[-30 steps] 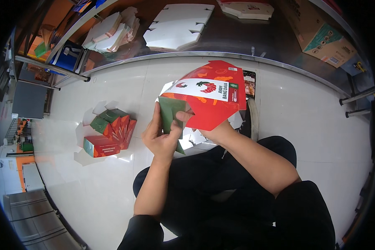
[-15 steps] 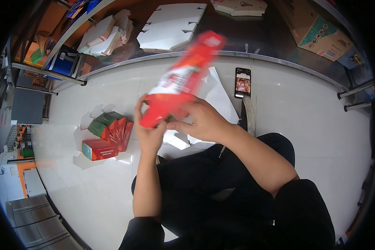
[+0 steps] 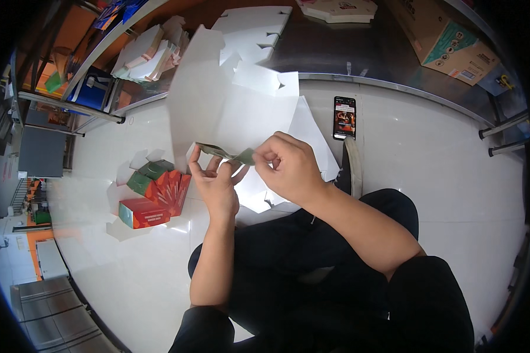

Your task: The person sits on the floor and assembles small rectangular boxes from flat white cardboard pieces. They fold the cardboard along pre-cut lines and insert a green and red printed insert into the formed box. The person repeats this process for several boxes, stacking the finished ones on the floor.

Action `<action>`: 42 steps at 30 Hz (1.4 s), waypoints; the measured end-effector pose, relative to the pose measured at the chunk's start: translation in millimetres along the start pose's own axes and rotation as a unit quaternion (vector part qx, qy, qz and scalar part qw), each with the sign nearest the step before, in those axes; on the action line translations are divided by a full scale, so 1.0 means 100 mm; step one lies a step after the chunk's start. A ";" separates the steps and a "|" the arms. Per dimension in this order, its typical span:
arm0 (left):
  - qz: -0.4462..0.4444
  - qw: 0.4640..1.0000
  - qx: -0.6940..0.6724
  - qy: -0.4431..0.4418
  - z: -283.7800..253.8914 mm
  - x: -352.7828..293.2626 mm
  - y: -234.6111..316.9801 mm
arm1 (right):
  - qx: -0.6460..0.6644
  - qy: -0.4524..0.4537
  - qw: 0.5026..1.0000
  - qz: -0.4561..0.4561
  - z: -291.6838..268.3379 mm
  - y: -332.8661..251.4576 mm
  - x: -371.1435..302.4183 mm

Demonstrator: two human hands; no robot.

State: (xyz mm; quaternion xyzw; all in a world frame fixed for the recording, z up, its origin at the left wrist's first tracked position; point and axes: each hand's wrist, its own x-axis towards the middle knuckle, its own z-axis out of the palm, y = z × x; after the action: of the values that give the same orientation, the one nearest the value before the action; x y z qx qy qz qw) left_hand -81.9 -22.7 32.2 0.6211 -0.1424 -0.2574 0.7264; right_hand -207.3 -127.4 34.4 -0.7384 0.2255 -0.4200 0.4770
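A partly folded cardboard box (image 3: 235,112) stands open in front of me, its white inside toward me and its side panels spread. My left hand (image 3: 218,191) supports it from below, thumb and fingers around a narrow green end flap (image 3: 227,154). At the right end of that flap, my right hand (image 3: 290,167) pinches the card between thumb and fingers. White flat card sheets (image 3: 318,135) lie on the floor behind and beneath the held box. Several red and green folded boxes (image 3: 144,212) with raised flaps sit on the floor to the left.
A lit phone (image 3: 344,117) lies on the floor to the right. Ahead is a low metal shelf (image 3: 318,53) with a stack of white box blanks (image 3: 256,29), more card pieces (image 3: 144,56) and a brown carton (image 3: 453,50). My bent legs (image 3: 277,247) are close below my hands.
The box was a blurred, narrow red and white shape tilted up to the right. Now it is opened out with its white inside showing, and my right hand has shifted right onto the green flap.
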 end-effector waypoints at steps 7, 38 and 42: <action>-0.005 1.000 0.024 0.003 0.03 -0.05 -0.04 | -0.080 0.023 0.994 -0.071 0.12 0.09 -0.07; 0.024 0.986 -0.036 -0.161 -0.37 0.26 -0.03 | 0.356 -0.207 0.883 0.227 -0.10 0.07 0.18; 0.102 0.958 0.069 -0.259 -0.15 0.14 -0.13 | 0.384 -0.167 0.865 0.275 -0.18 0.08 0.22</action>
State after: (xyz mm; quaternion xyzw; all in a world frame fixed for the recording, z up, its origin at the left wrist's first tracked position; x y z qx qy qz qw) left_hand -65.1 -19.4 15.1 0.5642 -0.4058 -0.3241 0.6419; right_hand -209.5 -155.8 39.8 -0.4639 0.1574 -0.1950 0.8497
